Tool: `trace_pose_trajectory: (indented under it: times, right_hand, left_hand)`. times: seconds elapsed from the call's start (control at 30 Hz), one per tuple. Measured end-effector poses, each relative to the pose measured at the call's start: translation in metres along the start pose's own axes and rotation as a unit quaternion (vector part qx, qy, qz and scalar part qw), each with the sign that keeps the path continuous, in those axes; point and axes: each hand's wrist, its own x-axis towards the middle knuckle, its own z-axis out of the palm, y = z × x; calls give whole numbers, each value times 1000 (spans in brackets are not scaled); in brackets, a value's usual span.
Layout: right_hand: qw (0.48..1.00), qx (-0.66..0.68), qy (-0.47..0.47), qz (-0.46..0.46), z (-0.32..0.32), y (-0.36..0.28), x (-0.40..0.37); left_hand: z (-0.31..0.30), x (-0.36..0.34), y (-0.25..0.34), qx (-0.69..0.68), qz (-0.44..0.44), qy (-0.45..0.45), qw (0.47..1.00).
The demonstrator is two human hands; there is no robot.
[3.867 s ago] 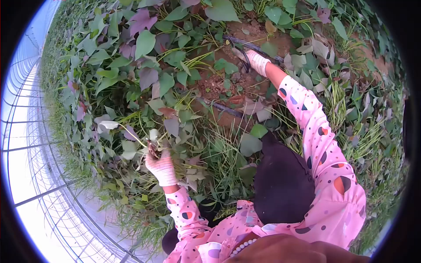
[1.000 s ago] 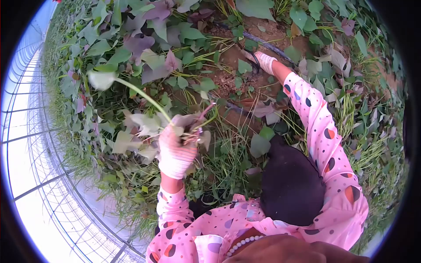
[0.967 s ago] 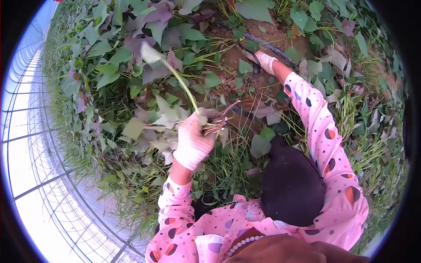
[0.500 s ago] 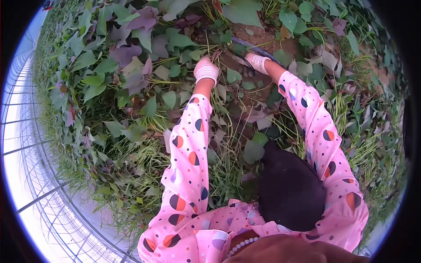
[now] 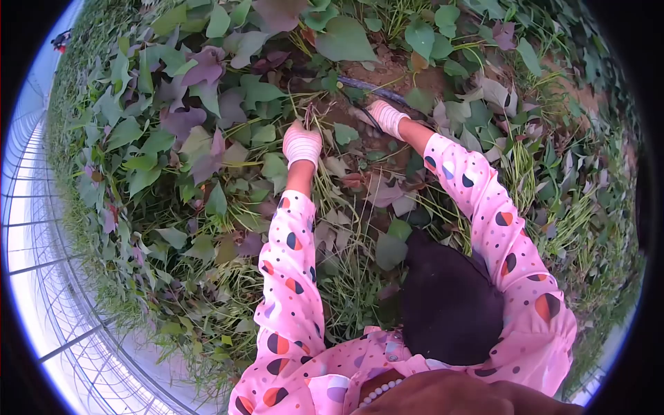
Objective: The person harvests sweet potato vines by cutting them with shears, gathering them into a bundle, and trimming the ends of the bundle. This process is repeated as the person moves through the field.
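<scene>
My left hand (image 5: 302,144), in a pale striped glove, is closed at the base of a bunch of thin reddish-brown vine stems (image 5: 312,114), which stick out past its fingers. To its right, my right hand (image 5: 387,119), gloved the same way, reaches down to the brown soil. Its fingers look curled, and a thin dark curved strip (image 5: 371,119) runs beside them; what it grips is hard to make out. A dark hose (image 5: 373,88) lies on the soil just beyond this hand. Broad green leaves (image 5: 346,39) surround both hands.
Dense vines with green and purple leaves (image 5: 183,119) cover the ground on both sides. Bare soil (image 5: 387,69) shows beyond my hands. A dark rounded thing (image 5: 451,304) hangs before my chest. A film wall with a metal frame (image 5: 69,342) curves along the left.
My left hand has shifted a little left and nearer to me, with the stems at its fingers. My right hand has also moved slightly left and nearer. The whole view has shifted somewhat.
</scene>
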Motion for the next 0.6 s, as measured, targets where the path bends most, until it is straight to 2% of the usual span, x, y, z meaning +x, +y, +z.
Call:
trace_pose_trajectory:
  times: [0.03, 0.07, 0.1, 0.13, 0.17, 0.2, 0.23, 0.27, 0.3, 0.33, 0.37, 0.4, 0.43, 0.47, 0.53, 0.57, 0.6]
  right_hand:
    - [1000, 6, 10, 1, -6, 6, 0]
    - [995, 98, 15, -7, -14, 11, -1]
    - [982, 189, 19, -19, -23, 15, 1]
    - [982, 188, -18, 17, -41, 23, 10]
    - [981, 194, -11, 16, -53, 21, 13]
    - [975, 219, -12, -31, -63, 17, 13]
    - [967, 243, -13, -79, -72, 12, 13]
    - [965, 242, 22, -103, -80, 9, 13]
    - [964, 242, 23, -106, -90, 11, 19]
    - [954, 283, 58, -79, -101, 15, 24]
    - [940, 323, 93, -52, -108, 15, 27]
    - [947, 309, 87, -5, -113, 8, 21]
    - [947, 311, 84, -7, -113, 12, 25]
    - [942, 333, 49, -9, -114, 21, 34]
    - [942, 332, -11, -38, -114, 31, 40]
    - [945, 324, -23, -46, -112, 30, 41]
    - [943, 329, -30, -44, -109, 28, 43]
  left_hand:
    - [2, -8, -15, -42, 18, 29, 999]
    - [-8, -29, -25, -23, 32, 39, 998]
    - [-10, -44, -52, -144, 86, 50, 985]
    - [-28, -72, -62, -240, 86, 32, 966]
    - [-47, -100, -70, -334, 84, 15, 939]
    - [-60, -116, -89, -417, 37, 80, 905]
    - [-77, -140, -110, -393, -30, 82, 916]
    - [-101, -166, -106, -428, -23, 150, 891]
    - [-117, -182, -132, -444, -20, 200, 873]
    - [-135, -191, -188, -452, -61, 196, 868]
    - [-170, -211, -179, -499, -97, 234, 829]
    - [-204, -223, -171, -490, -144, 293, 808]
    - [-232, -238, -229, -464, -171, 344, 799]
    - [-261, -254, -219, -432, -170, 413, 783]
    - [-315, -296, -288, -245, -254, 488, 798]
    - [-325, -313, -271, -194, -277, 531, 777]
    - [-335, -330, -289, -102, -286, 552, 777]
